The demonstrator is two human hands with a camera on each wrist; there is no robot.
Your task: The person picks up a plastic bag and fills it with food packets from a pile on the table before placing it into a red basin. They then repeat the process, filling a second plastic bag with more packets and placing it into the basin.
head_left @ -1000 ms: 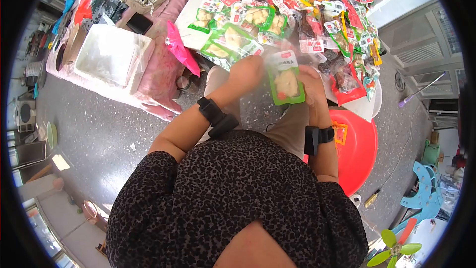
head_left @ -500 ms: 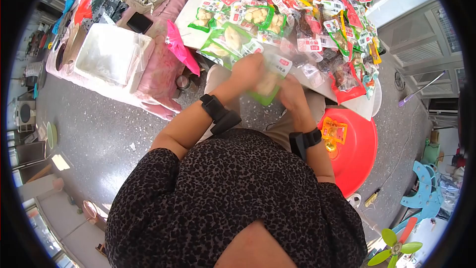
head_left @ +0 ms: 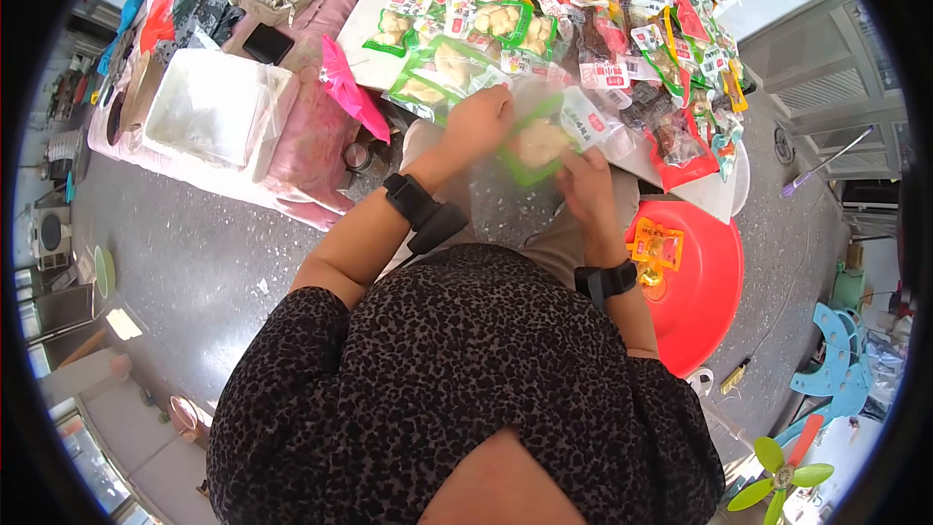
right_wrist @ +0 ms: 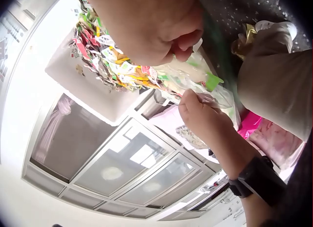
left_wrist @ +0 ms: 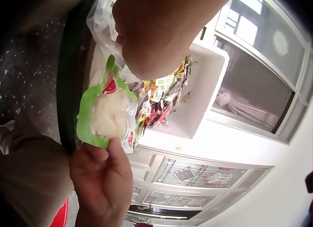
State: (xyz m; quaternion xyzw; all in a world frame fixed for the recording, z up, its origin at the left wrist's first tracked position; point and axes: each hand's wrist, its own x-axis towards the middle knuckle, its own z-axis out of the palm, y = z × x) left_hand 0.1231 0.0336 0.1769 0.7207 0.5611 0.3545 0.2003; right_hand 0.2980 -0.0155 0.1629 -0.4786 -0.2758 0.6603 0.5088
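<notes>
A green-edged clear packet (head_left: pixel 540 144) with pale food is held tilted over the lap, its white label toward the upper right. My right hand (head_left: pixel 590 192) pinches its lower right edge; in the left wrist view the thumb and fingers of that right hand (left_wrist: pixel 101 180) grip the green border of the packet (left_wrist: pixel 108 114). My left hand (head_left: pixel 479 122) is curled round thin clear plastic, also seen with the left hand (right_wrist: pixel 208 117) in the right wrist view. The clear plastic (left_wrist: pixel 102 29) overlaps the packet; whether the packet lies inside it I cannot tell.
Many coloured food packets (head_left: pixel 612 34) cover the white table (head_left: pixel 364 63) ahead. A red basin (head_left: pixel 695 282) with an orange packet stands at the right. On the pink-covered surface at the left are a white foam box (head_left: pixel 206 112) and a phone (head_left: pixel 267 44).
The packet has gone from upright to tilted, its label swinging to the upper right. My right hand has moved from beside the packet to its lower right edge. The left hand has shifted little.
</notes>
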